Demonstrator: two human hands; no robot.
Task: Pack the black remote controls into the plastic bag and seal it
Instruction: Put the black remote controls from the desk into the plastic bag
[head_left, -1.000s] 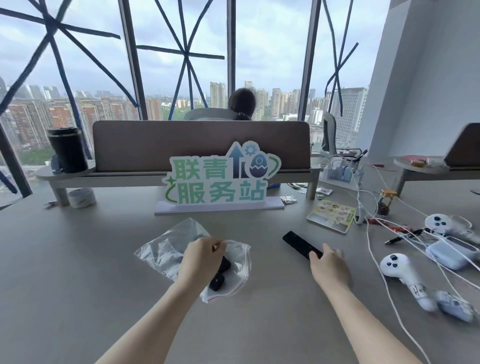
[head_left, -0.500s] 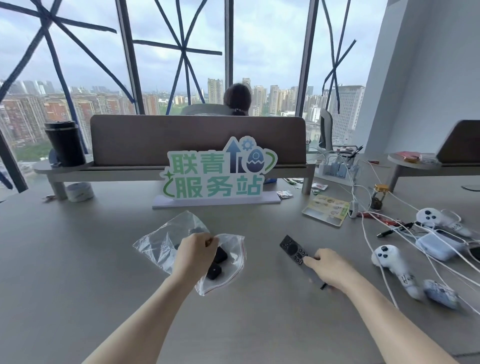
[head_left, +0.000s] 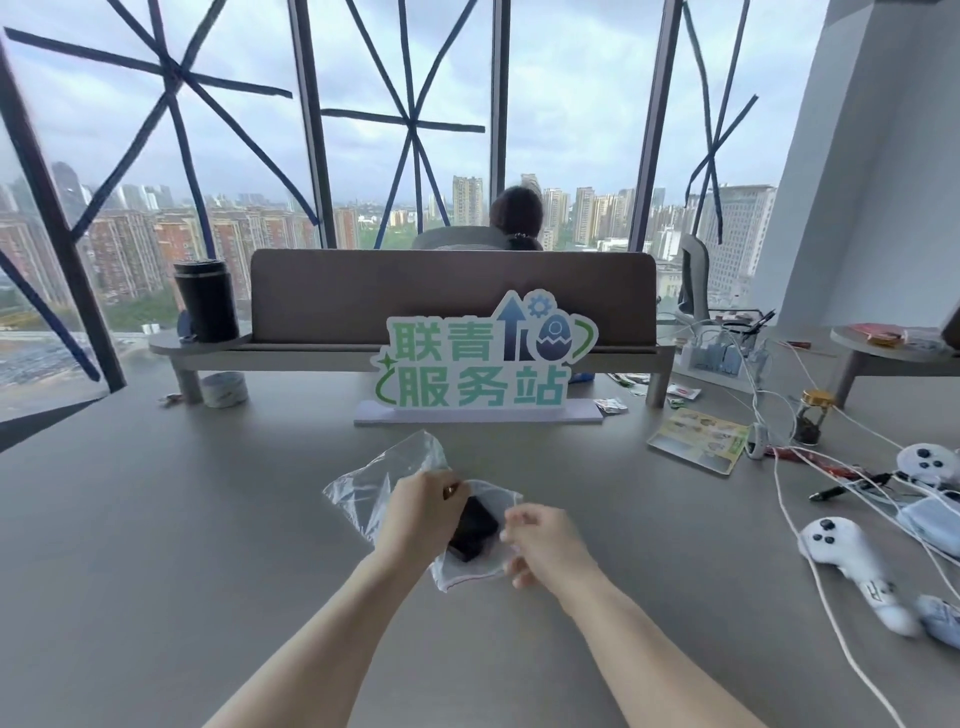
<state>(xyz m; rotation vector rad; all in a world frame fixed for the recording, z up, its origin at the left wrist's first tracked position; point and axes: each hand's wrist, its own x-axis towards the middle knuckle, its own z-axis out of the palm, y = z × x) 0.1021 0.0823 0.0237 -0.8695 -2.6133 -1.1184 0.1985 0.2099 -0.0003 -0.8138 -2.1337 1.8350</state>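
— Under the left hand (head_left: 423, 512), what lies there?

— From the head view, a clear, crinkled plastic bag (head_left: 385, 480) flat on the grey table (head_left: 156, 545). The left hand presses on it from above, fingers curled and pinching the bag's upper layer near the opening. Just right of those fingers, a black rectangular remote control (head_left: 472, 527) shows through the plastic, inside the bag, angled toward the opening.

— And the right hand (head_left: 545, 545)?

— It sits just right of the bag's mouth, touching or nearly touching the plastic edge. It is blurred; the fingers look loosely curled, but whether they grip anything I cannot tell.

— Any more remotes?

— Only that one dark shape is clear; whether it is one or two, I cannot tell.

— What lies farther out?

— Well to the right of the right hand, a white handheld game controller (head_left: 847, 561) among white cables (head_left: 810, 519). Beyond both hands, a green and white cut-out sign (head_left: 480, 364) stands upright on its base.
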